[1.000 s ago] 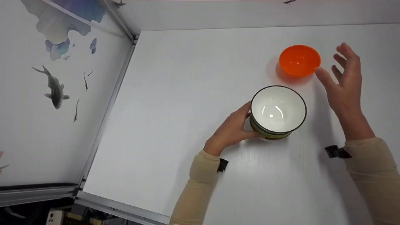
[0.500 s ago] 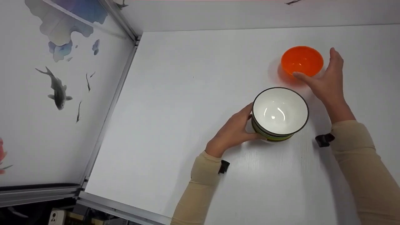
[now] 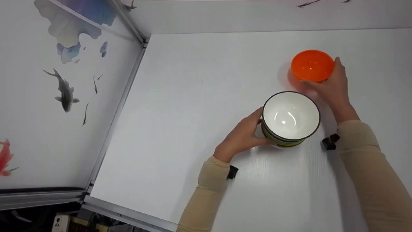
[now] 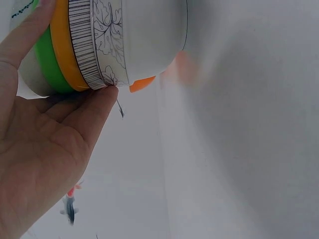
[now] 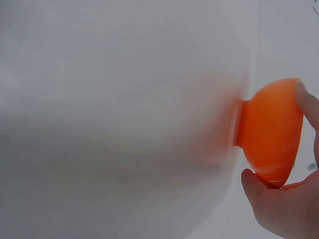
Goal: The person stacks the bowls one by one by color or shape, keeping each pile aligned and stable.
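Note:
In the head view, a white-lined bowl [image 3: 291, 114] with a dark rim is near the table's middle right. My left hand [image 3: 243, 138] grips its left side, fingers behind and thumb in front. The left wrist view shows green, orange, striped and leaf-patterned bands [image 4: 107, 37] round its outside, above a plain white lower part. Farther back sits a smaller orange bowl [image 3: 312, 66], upright. My right hand [image 3: 334, 87] holds it from the right, thumb along the near side and fingers at the right rim. From the right wrist, the orange bowl's [image 5: 271, 132] foot is right at the tabletop.
The white tabletop [image 3: 173, 106] stretches to the left of both bowls. A back wall [image 3: 225, 16] and a left panel [image 3: 25, 106] printed with fish enclose it. Metal framing [image 3: 119, 106] runs along the left edge. Below the front-left corner lies a white power strip [image 3: 60, 223].
My right hand has moved left and nearer, from beside the orange bowl to holding it at the rim. My left hand keeps its grip on the banded bowl.

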The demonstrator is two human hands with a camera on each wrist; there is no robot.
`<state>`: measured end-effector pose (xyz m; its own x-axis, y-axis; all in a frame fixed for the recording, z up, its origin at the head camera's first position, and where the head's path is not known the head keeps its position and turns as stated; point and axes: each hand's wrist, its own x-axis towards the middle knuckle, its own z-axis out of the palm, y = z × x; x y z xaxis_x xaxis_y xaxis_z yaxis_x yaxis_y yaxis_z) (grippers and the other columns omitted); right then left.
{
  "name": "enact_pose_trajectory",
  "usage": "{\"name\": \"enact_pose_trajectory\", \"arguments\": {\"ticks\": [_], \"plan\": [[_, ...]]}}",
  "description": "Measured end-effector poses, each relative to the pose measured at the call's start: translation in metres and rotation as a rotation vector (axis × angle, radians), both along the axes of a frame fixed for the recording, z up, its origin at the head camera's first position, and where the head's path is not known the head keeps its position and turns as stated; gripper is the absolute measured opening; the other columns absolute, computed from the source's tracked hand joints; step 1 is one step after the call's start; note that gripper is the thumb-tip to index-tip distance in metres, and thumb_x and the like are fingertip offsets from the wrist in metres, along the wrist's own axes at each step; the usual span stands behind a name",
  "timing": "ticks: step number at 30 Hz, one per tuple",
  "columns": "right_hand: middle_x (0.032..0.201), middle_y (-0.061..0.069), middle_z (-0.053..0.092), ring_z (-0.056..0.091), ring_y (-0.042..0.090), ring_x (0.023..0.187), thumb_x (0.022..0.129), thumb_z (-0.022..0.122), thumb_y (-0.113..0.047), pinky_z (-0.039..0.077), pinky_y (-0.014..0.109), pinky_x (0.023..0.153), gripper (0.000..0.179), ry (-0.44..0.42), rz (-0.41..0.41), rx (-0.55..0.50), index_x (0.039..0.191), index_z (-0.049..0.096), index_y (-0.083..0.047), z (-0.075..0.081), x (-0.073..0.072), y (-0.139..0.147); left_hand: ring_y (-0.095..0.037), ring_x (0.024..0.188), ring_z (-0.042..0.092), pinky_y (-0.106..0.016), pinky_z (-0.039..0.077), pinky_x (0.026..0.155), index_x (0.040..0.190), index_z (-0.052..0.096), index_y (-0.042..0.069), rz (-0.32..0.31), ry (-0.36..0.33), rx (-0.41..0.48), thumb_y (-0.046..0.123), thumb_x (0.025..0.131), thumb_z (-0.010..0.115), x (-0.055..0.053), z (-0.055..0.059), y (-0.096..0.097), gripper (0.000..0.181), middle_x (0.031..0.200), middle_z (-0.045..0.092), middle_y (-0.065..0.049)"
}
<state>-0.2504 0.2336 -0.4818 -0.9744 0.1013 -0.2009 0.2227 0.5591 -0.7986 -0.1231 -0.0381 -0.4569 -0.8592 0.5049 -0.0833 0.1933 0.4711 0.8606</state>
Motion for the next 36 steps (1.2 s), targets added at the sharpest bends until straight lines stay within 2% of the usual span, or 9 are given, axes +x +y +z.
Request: {"name": "enact_pose_trajectory", "arguments": {"ticks": [3,7,10,18,26,31,36], "plan": [[0.167,0.012,0.012,0.014,0.033,0.154,0.088,0.072,-0.043,0.019,0.051,0.127,0.109,0.011,-0.021,0.019,0.161,-0.004,-0.014,0.001,0.001,0.001,-0.004,0.146,0.035,-0.016,0.037,0.115,0.158,0.026,0.017,0.004,-0.007,0.002,0.031,0.077,0.087,0.0,0.0,0.0,0.103,0.16,0.037,0.004],[0.165,0.01,0.022,0.023,0.028,0.152,0.088,0.072,-0.042,0.03,0.046,0.124,0.102,0.083,-0.051,0.013,0.161,0.007,-0.015,0.01,0.008,-0.001,-0.003,0.145,0.035,-0.016,0.037,0.114,0.158,0.026,0.017,0.006,-0.009,0.001,0.03,0.077,0.088,0.001,0.0,0.0,0.103,0.16,0.037,0.005],[0.163,0.007,0.029,0.03,0.024,0.15,0.087,0.074,-0.04,0.038,0.043,0.119,0.097,0.144,-0.064,-0.012,0.16,0.015,-0.016,0.02,0.016,-0.002,-0.004,0.146,0.035,-0.016,0.037,0.114,0.158,0.026,0.017,0.008,-0.012,-0.008,0.029,0.077,0.088,0.001,0.0,0.0,0.103,0.16,0.036,0.004],[0.158,0.003,0.038,0.041,0.022,0.143,0.085,0.079,-0.028,0.047,0.035,0.111,0.092,0.261,-0.052,-0.062,0.158,0.025,-0.019,0.052,0.039,-0.008,-0.003,0.144,0.036,-0.016,0.037,0.114,0.158,0.026,0.017,0.008,-0.013,0.008,0.027,0.076,0.088,0.001,-0.001,0.0,0.103,0.159,0.038,0.004],[0.15,0.005,0.05,0.052,0.017,0.132,0.078,0.082,-0.004,0.052,0.014,0.095,0.088,0.491,0.035,-0.136,0.153,0.038,-0.016,0.078,0.071,-0.017,-0.003,0.143,0.039,-0.016,0.038,0.114,0.157,0.027,0.016,0.001,0.0,0.028,0.025,0.077,0.088,0.0,-0.001,0.001,0.101,0.158,0.039,0.004],[0.148,0.008,0.052,0.054,0.011,0.129,0.076,0.082,0.002,0.049,0.008,0.094,0.09,0.555,0.107,-0.164,0.153,0.039,-0.015,0.089,0.098,-0.023,-0.004,0.145,0.037,-0.017,0.037,0.115,0.158,0.025,0.017,-0.002,-0.01,0.025,0.026,0.077,0.087,0.0,0.0,0.001,0.102,0.16,0.036,0.006],[0.148,0.011,0.052,0.054,0.006,0.128,0.07,0.083,0.009,0.047,0.007,0.098,0.098,0.59,0.216,-0.145,0.154,0.037,-0.01,0.087,0.123,-0.026,-0.006,0.145,0.037,-0.02,0.038,0.116,0.159,0.024,0.018,-0.012,0.008,0.004,0.031,0.079,0.085,0.0,-0.001,0.0,0.101,0.161,0.035,0.005]]}}
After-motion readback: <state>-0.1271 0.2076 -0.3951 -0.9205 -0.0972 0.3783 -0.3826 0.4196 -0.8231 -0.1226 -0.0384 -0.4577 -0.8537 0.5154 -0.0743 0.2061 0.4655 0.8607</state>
